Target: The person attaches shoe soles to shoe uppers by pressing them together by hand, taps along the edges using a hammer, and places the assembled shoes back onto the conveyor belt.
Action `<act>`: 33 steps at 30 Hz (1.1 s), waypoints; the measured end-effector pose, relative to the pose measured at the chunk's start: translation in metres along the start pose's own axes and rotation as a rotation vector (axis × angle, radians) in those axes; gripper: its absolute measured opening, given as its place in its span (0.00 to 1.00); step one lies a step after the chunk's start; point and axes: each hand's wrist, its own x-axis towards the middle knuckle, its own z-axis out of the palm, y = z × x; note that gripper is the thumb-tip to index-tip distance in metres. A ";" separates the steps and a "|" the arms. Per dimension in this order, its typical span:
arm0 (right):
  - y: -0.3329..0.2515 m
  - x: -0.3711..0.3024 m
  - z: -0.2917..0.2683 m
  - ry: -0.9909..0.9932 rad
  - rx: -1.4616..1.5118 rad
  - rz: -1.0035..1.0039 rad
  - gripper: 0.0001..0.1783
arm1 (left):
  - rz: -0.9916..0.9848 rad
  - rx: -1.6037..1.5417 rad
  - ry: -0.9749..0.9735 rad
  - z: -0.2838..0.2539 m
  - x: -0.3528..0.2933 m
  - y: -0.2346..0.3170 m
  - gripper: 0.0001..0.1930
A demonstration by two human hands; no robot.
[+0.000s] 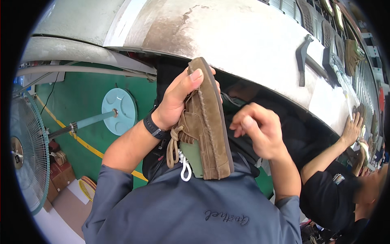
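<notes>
A brown suede lace-up shoe [213,130] is held tilted on its side in front of my body, toe pointing away and dark sole edge facing right. My left hand [178,95] wraps around its toe, thumb on the upper. Inside the heel opening shows a green shoe last [191,157] with a white cord loop [185,170]. Tied tan laces [173,147] dangle on the left side. To the right of the shoe, apart from it, my right hand [260,130] has its fingers curled in toward the thumb; whatever they may hold is hidden.
Beyond my hands runs a stained white worktop [243,32], with a hammer [313,65] at its right. Shoe soles [304,16] and another brown shoe [352,57] line the far right. A co-worker's hand [352,129] reaches in there. A large fan [28,150] stands left.
</notes>
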 end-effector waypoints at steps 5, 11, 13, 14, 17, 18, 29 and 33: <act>-0.009 0.033 0.006 -0.118 0.074 0.083 0.27 | -0.035 0.150 0.020 0.021 0.001 0.004 0.31; -0.017 0.034 0.022 0.108 -0.400 -0.251 0.26 | -0.052 0.241 0.102 0.032 0.008 0.003 0.26; -0.018 0.033 0.025 0.265 -0.830 -0.390 0.24 | -0.078 0.295 0.126 0.029 0.010 0.001 0.24; -0.011 0.036 0.023 0.245 -0.828 -0.368 0.23 | -0.084 0.294 0.122 0.025 0.011 -0.002 0.24; -0.003 0.037 0.016 0.069 -0.132 0.053 0.21 | -0.175 0.131 0.124 0.015 0.012 -0.012 0.24; -0.012 0.033 0.011 0.006 0.030 0.102 0.20 | -0.165 0.043 0.051 0.014 0.012 -0.013 0.24; 0.000 0.029 0.007 0.111 0.072 0.034 0.16 | -0.088 0.142 0.014 0.019 0.032 0.001 0.28; 0.002 0.017 0.006 0.158 0.165 -0.014 0.15 | -0.038 0.078 0.017 0.015 0.036 0.009 0.30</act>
